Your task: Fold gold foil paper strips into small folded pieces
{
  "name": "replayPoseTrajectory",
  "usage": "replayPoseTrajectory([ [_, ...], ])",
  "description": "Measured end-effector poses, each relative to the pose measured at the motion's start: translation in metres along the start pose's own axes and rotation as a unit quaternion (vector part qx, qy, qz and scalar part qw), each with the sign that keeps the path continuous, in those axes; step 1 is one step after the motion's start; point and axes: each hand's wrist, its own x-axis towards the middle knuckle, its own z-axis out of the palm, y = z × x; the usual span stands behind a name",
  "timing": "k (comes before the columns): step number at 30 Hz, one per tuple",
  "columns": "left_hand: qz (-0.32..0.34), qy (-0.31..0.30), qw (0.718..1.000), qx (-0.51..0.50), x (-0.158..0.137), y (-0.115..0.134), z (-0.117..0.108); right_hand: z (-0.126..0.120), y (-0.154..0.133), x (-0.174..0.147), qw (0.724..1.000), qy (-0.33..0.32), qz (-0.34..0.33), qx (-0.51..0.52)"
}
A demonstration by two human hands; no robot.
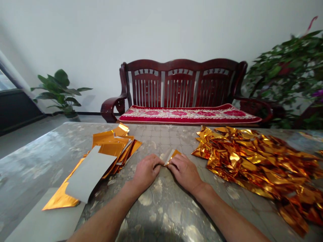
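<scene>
Short of the far edge of our patterned grey table (161,215), left hand (148,169) and right hand (186,172) pinch gold-and-grey foil paper (169,157), likely light, creasable, best edge-held.

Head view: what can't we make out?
All in the head view:
Small foil piece: partly covered by left hand and right hand.
Gold foil pile: lower layers under upper pieces; right end cut by frame edge.
Sheet stack: count hidden by overlap.
Right plant: cut off by frame.
</scene>
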Motion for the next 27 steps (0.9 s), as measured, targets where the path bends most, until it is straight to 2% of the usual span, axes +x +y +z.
replayPoseTrajectory([
  [17,-0.032,-0.007,0.999,0.011,0.0028,0.0008,0.0014,0.0011,-0.0021,0.0036,0.997,-0.026,0.067,-0.015],
  [21,-0.039,-0.004,0.999,0.022,0.0029,0.0019,0.0019,0.0021,-0.0003,0.0032,0.998,-0.024,0.063,-0.009],
  [27,-0.041,-0.01,0.999,0.031,0.0034,0.0071,-0.0004,0.0029,-0.0016,0.0034,0.997,-0.021,0.052,-0.053],
])
